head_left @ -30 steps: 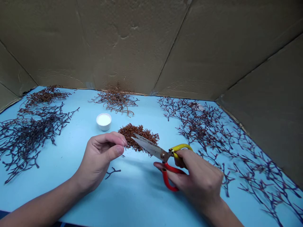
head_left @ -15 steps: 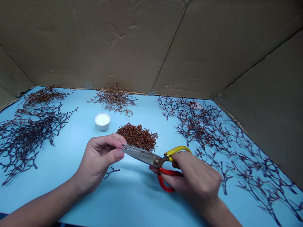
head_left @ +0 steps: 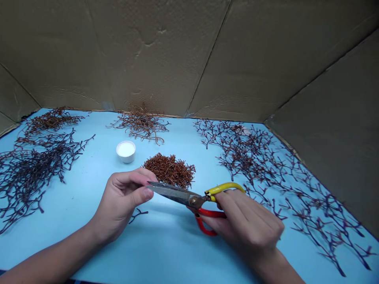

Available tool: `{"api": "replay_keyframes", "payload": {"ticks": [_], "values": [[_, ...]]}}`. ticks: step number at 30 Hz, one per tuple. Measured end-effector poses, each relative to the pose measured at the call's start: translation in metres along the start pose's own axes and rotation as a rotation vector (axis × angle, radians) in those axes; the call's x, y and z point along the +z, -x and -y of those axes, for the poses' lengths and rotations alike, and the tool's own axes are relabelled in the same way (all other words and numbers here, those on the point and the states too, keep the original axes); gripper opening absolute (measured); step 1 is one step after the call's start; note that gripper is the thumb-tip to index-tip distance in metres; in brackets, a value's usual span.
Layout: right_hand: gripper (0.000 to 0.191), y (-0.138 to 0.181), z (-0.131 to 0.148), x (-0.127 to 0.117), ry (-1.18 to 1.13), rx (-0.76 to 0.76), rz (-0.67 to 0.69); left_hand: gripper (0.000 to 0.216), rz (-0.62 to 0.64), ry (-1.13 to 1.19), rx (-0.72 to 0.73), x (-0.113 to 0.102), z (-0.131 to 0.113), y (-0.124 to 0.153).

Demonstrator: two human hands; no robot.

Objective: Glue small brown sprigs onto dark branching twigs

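The left hand and right hand are bare, slim and short-nailed, running into bare forearms.

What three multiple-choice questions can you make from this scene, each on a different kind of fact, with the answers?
1. Where is the white cup relative to the pile of short brown twig pieces? A right of it; B left of it; C on top of it.
2. What colours are the handles of the scissors? A both black; B both white; C one red, one yellow.
3. What is the right hand doing? A gripping the scissors; B lying flat; C holding the cup.

1 B: the cup stands to the pile's left.
2 C: the loops show red and yellow.
3 A: its fingers wrap the handles.
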State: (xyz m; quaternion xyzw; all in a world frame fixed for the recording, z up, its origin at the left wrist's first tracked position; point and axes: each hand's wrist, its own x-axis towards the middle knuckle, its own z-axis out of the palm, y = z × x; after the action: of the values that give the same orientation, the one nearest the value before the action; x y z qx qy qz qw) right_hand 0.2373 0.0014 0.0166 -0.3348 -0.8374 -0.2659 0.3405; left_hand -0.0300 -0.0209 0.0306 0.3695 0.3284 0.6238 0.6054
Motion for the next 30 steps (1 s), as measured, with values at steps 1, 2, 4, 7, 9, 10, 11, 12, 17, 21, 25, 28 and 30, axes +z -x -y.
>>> {"api": "replay_keyframes", "payload": {"ticks": [1, 2, 4, 7, 9, 10, 11, 12, 17, 21, 25, 28, 30], "values": [[0.050, -0.0004, 0.0002, -0.0005, 0.019, 0.005, 0.004, 0.011, -0.011, 0.000, -0.004, 0.0007, -0.0001, 0.0002], [0.049, -0.0005, 0.0007, -0.0009, 0.036, 0.013, 0.011, 0.012, -0.025, 0.001, -0.008, 0.0015, -0.0001, 0.0004], [0.047, -0.0006, 0.0019, -0.0010, 0.063, 0.020, 0.025, 0.015, -0.055, 0.010, -0.013, 0.0031, 0.0003, 0.0005], [0.048, -0.0011, 0.0043, -0.0008, 0.087, 0.015, 0.041, 0.014, -0.089, 0.021, -0.012, 0.0050, 0.0009, 0.0009], [0.050, -0.0019, 0.0055, -0.0006, 0.084, 0.006, 0.040, 0.014, -0.100, 0.018, -0.007, 0.0056, 0.0009, 0.0017], [0.051, -0.0024, 0.0059, -0.0005, 0.079, 0.003, 0.041, 0.013, -0.104, 0.014, -0.003, 0.0056, 0.0008, 0.0021], [0.050, -0.0027, 0.0062, -0.0005, 0.073, 0.000, 0.041, 0.013, -0.107, 0.010, 0.001, 0.0054, 0.0009, 0.0026], [0.049, -0.0028, 0.0063, -0.0006, 0.069, -0.002, 0.042, 0.013, -0.109, 0.005, 0.006, 0.0051, 0.0009, 0.0029], [0.042, -0.0005, 0.0060, -0.0007, 0.057, 0.000, 0.043, 0.012, -0.108, -0.035, 0.026, 0.0033, 0.0019, 0.0026], [0.040, 0.0000, 0.0058, -0.0006, 0.037, -0.001, 0.050, 0.011, -0.100, -0.057, 0.045, 0.0032, 0.0019, 0.0019], [0.039, -0.0018, 0.0040, -0.0008, 0.025, -0.006, 0.051, 0.011, -0.105, -0.068, 0.054, 0.0028, 0.0021, 0.0017], [0.034, -0.0021, 0.0022, -0.0008, 0.012, -0.013, 0.027, 0.012, -0.082, -0.073, 0.058, 0.0017, 0.0028, 0.0014], [0.032, -0.0022, 0.0015, -0.0009, -0.025, 0.005, 0.016, 0.012, -0.047, -0.055, 0.054, 0.0010, 0.0030, 0.0013]]}}
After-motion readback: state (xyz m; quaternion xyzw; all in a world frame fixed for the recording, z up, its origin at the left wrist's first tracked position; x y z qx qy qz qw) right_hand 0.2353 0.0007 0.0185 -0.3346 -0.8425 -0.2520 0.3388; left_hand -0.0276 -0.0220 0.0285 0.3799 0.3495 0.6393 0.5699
